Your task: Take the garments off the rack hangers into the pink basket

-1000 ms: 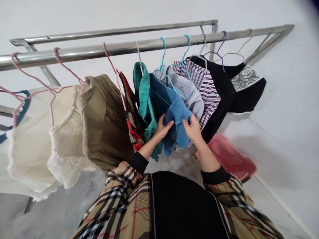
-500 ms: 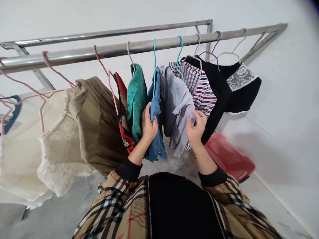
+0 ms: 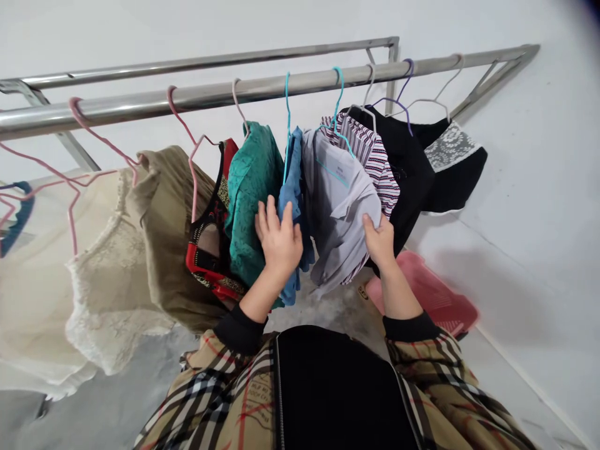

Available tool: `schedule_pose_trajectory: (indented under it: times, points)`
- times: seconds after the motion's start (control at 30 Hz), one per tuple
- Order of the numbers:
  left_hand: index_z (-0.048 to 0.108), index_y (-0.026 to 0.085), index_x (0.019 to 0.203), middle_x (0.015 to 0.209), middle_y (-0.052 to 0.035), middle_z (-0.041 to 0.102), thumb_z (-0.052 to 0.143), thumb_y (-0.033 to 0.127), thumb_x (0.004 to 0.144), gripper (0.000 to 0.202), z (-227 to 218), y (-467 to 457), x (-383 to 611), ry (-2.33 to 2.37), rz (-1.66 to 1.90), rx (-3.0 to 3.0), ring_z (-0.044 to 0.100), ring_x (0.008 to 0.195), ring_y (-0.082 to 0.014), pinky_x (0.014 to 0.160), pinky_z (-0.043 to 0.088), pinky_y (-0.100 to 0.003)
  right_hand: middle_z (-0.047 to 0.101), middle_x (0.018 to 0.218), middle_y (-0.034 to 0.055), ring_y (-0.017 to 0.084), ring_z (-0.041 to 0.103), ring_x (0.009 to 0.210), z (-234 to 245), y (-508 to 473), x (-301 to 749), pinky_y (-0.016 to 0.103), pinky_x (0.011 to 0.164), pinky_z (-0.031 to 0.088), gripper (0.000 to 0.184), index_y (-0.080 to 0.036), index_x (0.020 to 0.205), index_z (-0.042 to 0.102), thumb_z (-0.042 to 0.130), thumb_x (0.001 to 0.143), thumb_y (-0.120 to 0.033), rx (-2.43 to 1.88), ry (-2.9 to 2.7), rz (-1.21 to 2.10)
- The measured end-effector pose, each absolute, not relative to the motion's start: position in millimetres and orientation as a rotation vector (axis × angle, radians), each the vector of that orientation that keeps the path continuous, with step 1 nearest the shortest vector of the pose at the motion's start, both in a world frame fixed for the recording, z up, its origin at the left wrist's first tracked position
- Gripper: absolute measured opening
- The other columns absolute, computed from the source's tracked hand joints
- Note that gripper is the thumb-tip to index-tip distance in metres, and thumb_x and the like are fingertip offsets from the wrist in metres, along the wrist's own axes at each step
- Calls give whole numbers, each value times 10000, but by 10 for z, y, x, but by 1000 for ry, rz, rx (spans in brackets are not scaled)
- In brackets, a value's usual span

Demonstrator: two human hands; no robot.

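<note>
Clothes point(image 3: 169, 237) hang along the front rail point(image 3: 140, 106), with a second rail point(image 3: 187, 62) behind it.
Mid-rail, the left hand point(image 3: 280, 240) rests on a blouse point(image 3: 248, 194) and the top point(image 3: 293, 181) right of it. The right hand point(image 3: 380, 240) grips the shirt point(image 3: 340, 212) next along. More garments point(image 3: 412, 169) hang further right, above a basket point(image 3: 435, 300) on the floor point(image 3: 328, 306) by the wall point(image 3: 539, 187).

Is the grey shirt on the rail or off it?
On it. The grey shirt hangs from a teal hanger hooked over the rail; the right hand grips its lower edge.
</note>
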State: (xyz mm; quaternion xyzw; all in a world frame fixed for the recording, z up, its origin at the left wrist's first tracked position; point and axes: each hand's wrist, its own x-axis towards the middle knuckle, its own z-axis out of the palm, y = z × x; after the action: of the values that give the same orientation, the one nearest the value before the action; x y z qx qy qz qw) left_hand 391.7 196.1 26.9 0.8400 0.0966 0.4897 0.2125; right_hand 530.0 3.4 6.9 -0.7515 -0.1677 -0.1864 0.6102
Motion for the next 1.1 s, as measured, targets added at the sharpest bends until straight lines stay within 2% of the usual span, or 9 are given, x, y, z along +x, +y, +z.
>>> schedule_pose_trajectory:
  times: [0.1,0.3,0.37,0.5,0.7,0.8,0.9,1.0,1.1]
  points:
    - [457,222,1397,1590,-131,264,479,231,922,475,245,1634,3953,-78,1382,2300,90,1501,-332,1172,180,-614,720,1054,132,255,672,949,106,57,5239,426,903,511,453,-133,1128,641,572,852,-486,-1760,-450,-407]
    - [275,177,1487,1556,-187,304,507,306,904,641,57,1322,4471,-273,975,2129,287,1453,-290,1150,334,-491,709,1101,124,249,661,989,149,104,5145,411,913,512,435,-149,1137,633,568,860,-479,-1780,-599,-379]
    - [351,148,1438,1483,-202,416,554,321,874,624,37,1362,4670,-124,948,2039,372,1401,-306,1133,348,-494,700,1134,137,256,657,1019,163,76,5139,416,934,504,452,-143,1154,628,574,855,-478,-1779,-604,-396]
    - [618,161,1100,1063,-121,694,510,311,901,272,112,1495,4934,6,897,1846,639,1032,-242,955,488,-394,713,1091,149,263,671,982,180,-11,5179,412,902,521,473,-121,1151,636,571,855,-484,-1813,-591,-398]
    - [633,172,952,959,-78,700,494,390,907,263,161,1661,5215,291,893,1315,641,896,-190,854,497,-326,691,1116,122,248,649,1002,183,-76,5258,430,916,520,469,-160,1218,609,590,842,-439,-1865,-680,-407]
    - [628,158,944,983,-77,692,522,386,887,259,134,1654,5301,319,858,1275,620,893,-181,845,480,-316,631,1182,138,274,596,1111,238,-60,5120,483,944,509,484,-191,1264,580,627,819,-377,-1841,-735,-646]
    - [643,146,924,895,-46,687,562,363,857,241,124,1597,5318,252,824,1305,602,833,-160,803,469,-287,627,1148,127,275,595,1124,277,-11,4921,502,967,504,340,-253,1173,636,612,835,-285,-1714,-928,-806]
    - [672,138,849,770,-10,661,641,382,800,251,123,1569,5291,175,737,1368,574,739,-143,732,455,-263,630,1214,126,268,593,1161,241,92,4884,487,1003,497,337,-245,1195,634,577,865,-285,-1722,-1130,-549]
    - [693,131,753,654,14,616,739,416,713,291,131,1610,5249,67,611,1444,552,661,-132,676,446,-253,579,1319,189,300,558,1220,171,232,5063,505,1016,477,500,-146,1291,563,573,866,-410,-1800,-953,-296]
